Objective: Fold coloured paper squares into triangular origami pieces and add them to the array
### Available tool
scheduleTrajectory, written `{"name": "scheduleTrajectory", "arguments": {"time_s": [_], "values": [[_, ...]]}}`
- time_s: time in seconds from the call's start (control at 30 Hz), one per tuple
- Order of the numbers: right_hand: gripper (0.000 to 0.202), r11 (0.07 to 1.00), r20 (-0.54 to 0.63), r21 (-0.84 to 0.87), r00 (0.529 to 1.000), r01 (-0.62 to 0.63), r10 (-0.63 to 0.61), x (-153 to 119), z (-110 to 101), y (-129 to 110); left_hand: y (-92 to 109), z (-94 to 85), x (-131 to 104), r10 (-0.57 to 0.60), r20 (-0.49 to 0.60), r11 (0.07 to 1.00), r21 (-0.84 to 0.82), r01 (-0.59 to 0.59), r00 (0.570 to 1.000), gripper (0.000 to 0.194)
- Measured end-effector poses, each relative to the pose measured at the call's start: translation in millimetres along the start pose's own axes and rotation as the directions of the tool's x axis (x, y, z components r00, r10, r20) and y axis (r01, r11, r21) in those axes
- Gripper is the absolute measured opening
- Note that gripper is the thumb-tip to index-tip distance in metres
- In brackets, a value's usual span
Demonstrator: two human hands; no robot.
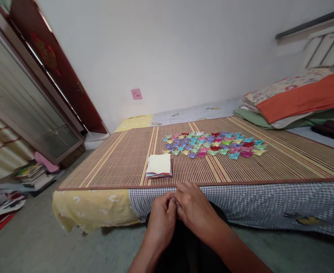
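My left hand (161, 217) and my right hand (190, 203) meet at the front edge of the bed. Both have their fingers closed on a small pink piece of paper (171, 197), mostly hidden between the fingertips. Just beyond them, a stack of square paper sheets (159, 165) lies on the striped mat (121, 159), a pale yellow sheet on top. Farther back and to the right, several rows of small folded paper shapes (212, 144) in many colours rest on the mat.
Pillows (303, 94) and folded bedding are piled at the back right. A pink note (136, 94) is on the wall. Books (32, 172) and bags lie on the floor at the left, near a cabinet with glass doors (33, 98). A checked sheet (254, 204) hangs over the bed's front.
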State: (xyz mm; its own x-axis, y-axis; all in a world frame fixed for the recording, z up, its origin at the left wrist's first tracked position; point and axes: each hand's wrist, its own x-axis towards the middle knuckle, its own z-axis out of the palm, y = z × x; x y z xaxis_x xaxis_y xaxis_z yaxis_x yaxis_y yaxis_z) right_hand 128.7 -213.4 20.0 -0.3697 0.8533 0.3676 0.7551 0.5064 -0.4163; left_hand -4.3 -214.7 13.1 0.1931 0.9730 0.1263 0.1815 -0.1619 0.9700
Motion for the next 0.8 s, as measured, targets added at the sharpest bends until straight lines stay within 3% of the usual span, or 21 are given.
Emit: {"name": "scheduleTrajectory", "arguments": {"time_s": [0.27, 0.53, 0.8], "values": [[0.014, 0.997, 0.020, 0.030, 0.997, -0.071, 0.071, -1, -7, 6, -3, -2.0, -1, -0.170, 0.114, 0.929, -0.313, 0.198, 0.979, 0.027], [0.012, 0.984, 0.094, 0.138, 0.991, -0.112, 0.099, -2, -22, 12, -4, -2.4, 2, -0.244, 0.092, 0.903, -0.342, 0.261, 0.965, 0.036], [0.018, 0.994, 0.106, -0.023, 0.989, -0.104, 0.106, 0, -25, 7, -2, -2.0, 3, -0.253, 0.098, 0.909, -0.316, 0.271, 0.962, 0.038]]}}
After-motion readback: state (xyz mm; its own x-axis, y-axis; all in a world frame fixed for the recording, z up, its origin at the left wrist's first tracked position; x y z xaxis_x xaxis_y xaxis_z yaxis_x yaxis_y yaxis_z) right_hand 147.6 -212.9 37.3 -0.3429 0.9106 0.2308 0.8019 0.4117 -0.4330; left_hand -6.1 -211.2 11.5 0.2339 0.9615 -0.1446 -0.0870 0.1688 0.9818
